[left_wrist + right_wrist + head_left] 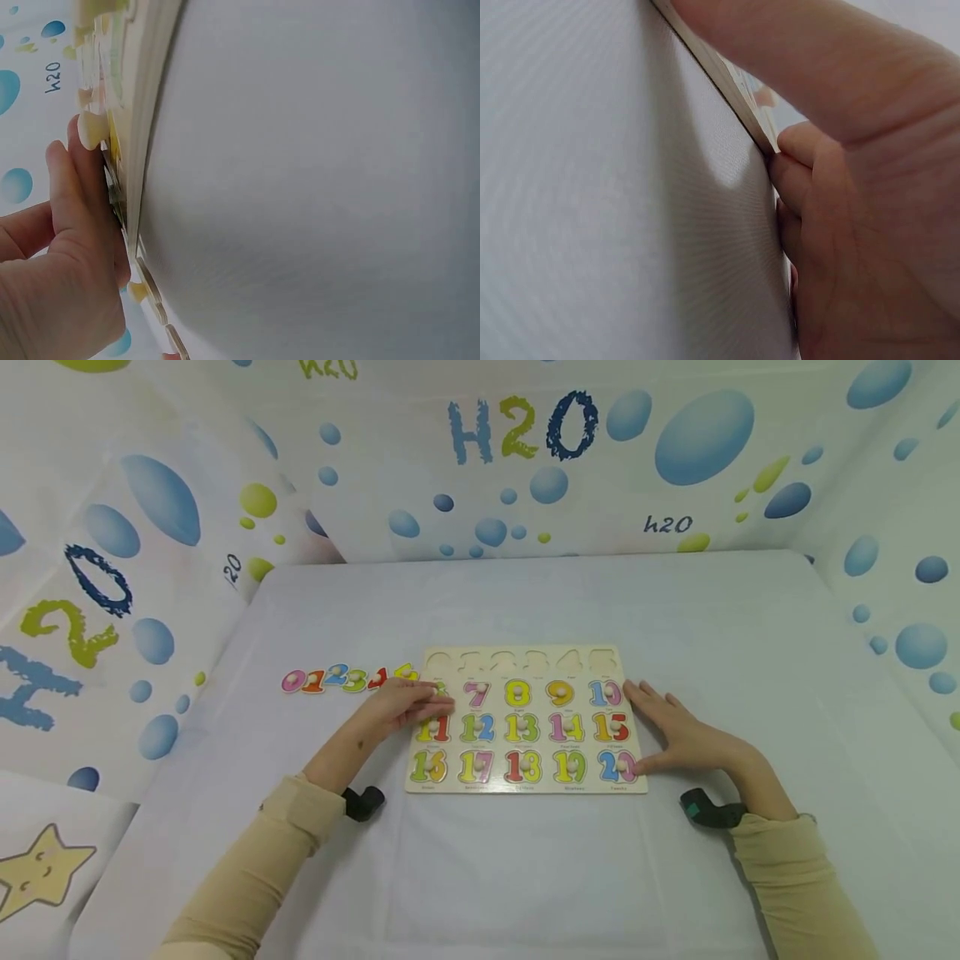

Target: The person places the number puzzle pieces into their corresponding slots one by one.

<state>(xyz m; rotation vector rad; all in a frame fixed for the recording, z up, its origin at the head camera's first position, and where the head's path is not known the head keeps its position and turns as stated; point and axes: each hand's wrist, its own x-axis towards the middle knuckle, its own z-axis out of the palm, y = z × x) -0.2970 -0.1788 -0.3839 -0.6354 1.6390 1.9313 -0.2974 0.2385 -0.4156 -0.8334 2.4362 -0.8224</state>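
A wooden number puzzle board [532, 787] lies flat on the white-covered table. Its knobbed number pieces fill the lower rows, from a mostly covered 6 to the 20 [618, 766]; the top row shows bare recesses. My left hand [401, 706] reaches over the board's left edge, straight fingers above the 6 and the 11 [433, 728]. In the left wrist view, its fingertips are beside a round wooden knob [93, 130]. My right hand [686, 735] is spread along the board's right edge, fingertips near the 10 [606, 693] and thumb by the 20.
Left of the board, loose number pieces [315, 682] from 0 to 5 lie in a slanting, overlapping row. White cloth [517, 877] covers the table. Patterned sheets [585, 518] with blue and green drops stand behind and at both sides.
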